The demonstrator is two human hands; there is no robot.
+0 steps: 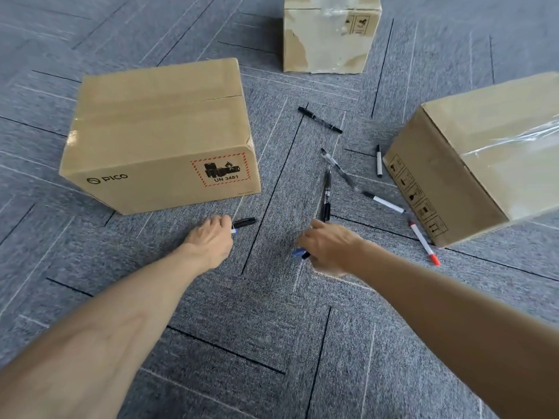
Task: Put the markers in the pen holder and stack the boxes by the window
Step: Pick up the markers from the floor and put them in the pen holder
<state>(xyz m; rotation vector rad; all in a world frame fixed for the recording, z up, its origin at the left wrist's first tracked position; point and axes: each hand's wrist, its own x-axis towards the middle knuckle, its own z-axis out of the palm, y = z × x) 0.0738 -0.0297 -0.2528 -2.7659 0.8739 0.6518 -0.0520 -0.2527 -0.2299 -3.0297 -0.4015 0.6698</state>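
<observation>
Several markers and pens lie scattered on the grey carpet between three cardboard boxes. My left hand (211, 237) grips a black marker (245, 222) just in front of the PICO box (157, 134). My right hand (329, 246) holds a blue-ended marker (299, 254), its fingers curled round it. Beyond that hand lie a black pen (326, 195), a clear pen (337, 167), a black marker (320, 120), two white markers with black caps (384, 202) (379, 161) and a red-capped marker (423, 243). No pen holder is in view.
A taped box (472, 164) stands at the right, touching the red-capped marker's side. A worn box (329, 34) stands at the far centre. Open carpet (257, 328) stretches in front of my arms.
</observation>
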